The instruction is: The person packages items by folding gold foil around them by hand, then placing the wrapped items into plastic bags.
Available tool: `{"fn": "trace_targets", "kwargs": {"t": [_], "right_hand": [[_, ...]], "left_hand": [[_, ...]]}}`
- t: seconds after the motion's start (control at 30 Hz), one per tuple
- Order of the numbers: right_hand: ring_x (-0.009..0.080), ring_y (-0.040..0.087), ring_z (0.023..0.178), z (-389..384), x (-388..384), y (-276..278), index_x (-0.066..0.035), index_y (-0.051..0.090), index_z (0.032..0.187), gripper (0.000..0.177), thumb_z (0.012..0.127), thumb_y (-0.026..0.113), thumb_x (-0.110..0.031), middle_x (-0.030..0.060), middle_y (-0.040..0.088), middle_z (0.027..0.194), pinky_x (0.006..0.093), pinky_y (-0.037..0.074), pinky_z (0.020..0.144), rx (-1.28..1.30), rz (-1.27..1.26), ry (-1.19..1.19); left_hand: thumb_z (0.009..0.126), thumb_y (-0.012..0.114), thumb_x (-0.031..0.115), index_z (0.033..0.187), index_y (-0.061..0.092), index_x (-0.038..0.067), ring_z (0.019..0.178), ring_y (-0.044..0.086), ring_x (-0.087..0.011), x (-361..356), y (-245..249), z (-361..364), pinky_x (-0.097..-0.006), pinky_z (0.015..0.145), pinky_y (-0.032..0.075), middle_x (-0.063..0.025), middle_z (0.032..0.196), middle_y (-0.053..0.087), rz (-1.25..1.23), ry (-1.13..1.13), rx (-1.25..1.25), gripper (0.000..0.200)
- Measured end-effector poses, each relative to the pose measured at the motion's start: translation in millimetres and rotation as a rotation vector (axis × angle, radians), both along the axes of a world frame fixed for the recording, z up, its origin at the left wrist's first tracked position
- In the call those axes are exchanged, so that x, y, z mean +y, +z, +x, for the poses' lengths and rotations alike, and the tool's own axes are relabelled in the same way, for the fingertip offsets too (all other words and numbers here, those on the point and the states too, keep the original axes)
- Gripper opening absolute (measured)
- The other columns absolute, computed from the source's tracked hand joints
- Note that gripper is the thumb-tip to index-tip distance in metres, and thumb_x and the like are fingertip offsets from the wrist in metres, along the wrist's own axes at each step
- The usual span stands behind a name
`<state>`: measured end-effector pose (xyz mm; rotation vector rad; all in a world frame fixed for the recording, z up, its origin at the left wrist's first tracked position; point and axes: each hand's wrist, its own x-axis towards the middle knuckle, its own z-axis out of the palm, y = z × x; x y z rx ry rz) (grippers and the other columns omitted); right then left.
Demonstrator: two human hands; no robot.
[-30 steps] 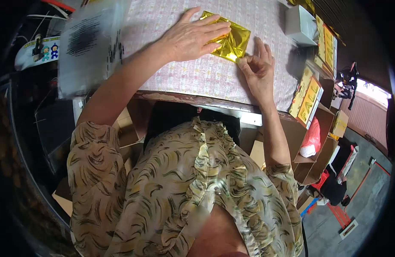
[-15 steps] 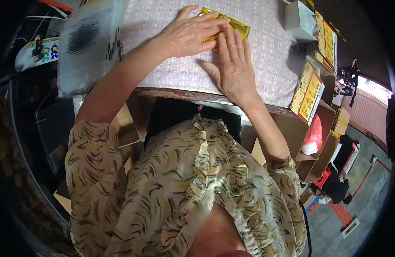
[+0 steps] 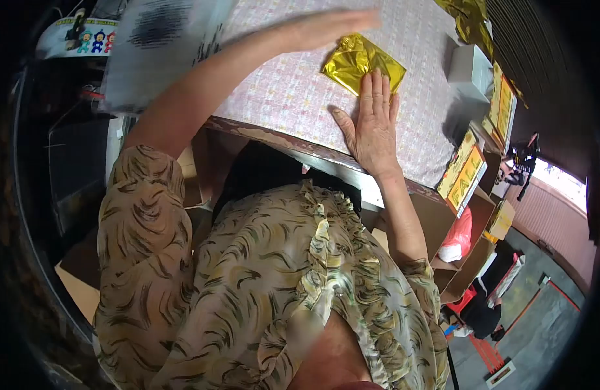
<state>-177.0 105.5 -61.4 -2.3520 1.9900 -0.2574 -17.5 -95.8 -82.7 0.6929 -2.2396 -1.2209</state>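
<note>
A shiny gold foil packet (image 3: 347, 66) lies creased on the cloth-covered table (image 3: 283, 97). My right hand (image 3: 376, 133) rests flat, fingertips on the packet's near edge and thumb spread out over the cloth. Above the packet's far side is my left hand (image 3: 332, 29), blurred by motion and seen edge-on. Its fingers look stretched out to the right, with nothing visible in them.
Clear plastic sheets or bags (image 3: 157, 58) lie at the table's left. At the right stand a white box (image 3: 470, 71), printed yellow cartons (image 3: 466, 175) and more gold foil (image 3: 469, 23). Below are cardboard boxes, one with a red-and-white bag (image 3: 456, 237). Another person (image 3: 485, 318) shows at lower right.
My left hand has lifted off the gold packet and swept up and to the right, uncovering it. My right hand stays flat at its edge. The whole view has shifted.
</note>
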Motion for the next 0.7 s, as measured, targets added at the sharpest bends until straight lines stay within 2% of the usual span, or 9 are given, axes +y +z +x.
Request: {"fn": "trace_targets", "kwargs": {"t": [0.03,0.1,0.13,0.23,0.37,0.4,0.5,0.57,0.7], "right_hand": [[0.0413,0.017,0.157,0.2,0.4,0.9,0.007,0.023,0.160,0.093,0.102,0.048,-0.061,0.0273,0.023,0.167,0.0545,0.011,0.127,0.001,-0.004,0.008],[0.0414,0.017,0.157,0.2,0.2,1.4,0.007,0.023,0.160,0.092,0.102,0.050,-0.061,0.0271,0.024,0.167,0.0545,0.012,0.127,-0.025,0.007,0.000],[0.0414,0.017,0.157,-0.4,-0.1,0.6,0.007,0.023,0.160,0.092,0.102,0.050,-0.061,0.0271,0.024,0.167,0.0545,0.012,0.127,-0.022,0.005,0.002],[0.0418,0.019,0.156,-0.7,0.5,-0.2,0.007,0.024,0.160,0.093,0.102,0.051,-0.060,0.0272,0.024,0.166,0.0545,0.012,0.127,-0.031,0.010,0.002],[0.0422,0.020,0.156,0.6,-2.3,0.1,0.007,0.024,0.159,0.094,0.101,0.053,-0.060,0.0276,0.025,0.166,0.0541,0.012,0.127,-0.028,-0.008,-0.003],[0.0425,0.020,0.156,-0.1,-0.4,-0.2,0.007,0.024,0.159,0.094,0.100,0.055,-0.060,0.0280,0.026,0.165,0.0543,0.013,0.127,-0.051,-0.009,-0.004],[0.0432,0.020,0.156,-0.3,1.2,1.2,0.008,0.025,0.159,0.095,0.099,0.057,-0.059,0.0284,0.026,0.165,0.0538,0.014,0.127,-0.096,-0.027,-0.010],[0.0436,0.019,0.156,-0.9,2.8,-1.1,0.006,0.025,0.159,0.096,0.098,0.059,-0.060,0.0295,0.025,0.165,0.0587,0.014,0.125,-0.181,-0.046,-0.017],[0.0423,0.019,0.156,-2.3,-1.5,2.4,0.003,0.029,0.160,0.097,0.097,0.055,-0.066,0.0229,0.026,0.167,0.0653,0.012,0.123,-0.051,-0.102,-0.061]], "left_hand": [[0.113,0.025,0.046,0.163,0.031,0.031,0.155,0.029,-0.0197,-5.4,0.8,6.9,-0.0544,0.128,0.022,-0.0014,0.167,0.034,-0.004,0.008,0.001,0.052],[0.098,0.071,0.034,0.153,0.039,-0.007,0.142,0.048,-0.0245,-19.4,1.3,21.3,-0.0358,0.117,0.038,-0.0186,0.153,0.052,0.013,-0.027,0.478,0.076],[0.098,0.071,0.034,0.153,0.039,-0.007,0.142,0.048,-0.0245,-17.1,-2.9,21.9,-0.0358,0.117,0.038,-0.0186,0.153,0.052,0.011,-0.026,0.480,0.076],[0.112,0.027,0.046,0.163,0.030,0.026,0.155,0.029,-0.0202,23.3,3.4,24.8,-0.0558,0.127,0.023,-0.0006,0.169,0.029,-0.572,0.075,-0.291,0.055],[0.110,0.032,0.048,0.163,0.029,0.024,0.157,0.023,-0.0146,57.2,0.5,5.7,-0.0567,0.130,0.007,0.0030,0.170,0.028,-0.830,0.038,-0.464,0.059],[0.109,0.036,0.049,0.163,0.030,0.024,0.158,0.021,-0.0151,60.2,6.0,6.8,-0.0542,0.130,0.000,0.0032,0.170,0.028,-0.745,0.002,-0.526,0.060],[0.110,0.036,0.046,0.161,0.037,0.021,0.157,0.023,-0.0159,58.2,-6.5,5.7,-0.0588,0.129,0.005,0.0026,0.169,0.031,-0.811,0.016,-0.506,0.057],[0.110,0.036,0.045,0.161,0.036,0.021,0.157,0.021,-0.0152,58.6,-9.7,4.9,-0.0582,0.129,0.004,0.0015,0.169,0.031,-0.801,0.008,-0.465,0.057],[0.109,0.038,0.048,0.163,0.032,0.020,0.158,0.019,-0.0161,60.0,-5.8,6.2,-0.0544,0.130,0.002,0.0028,0.169,0.030,-0.778,-0.013,-0.552,0.061]]}}
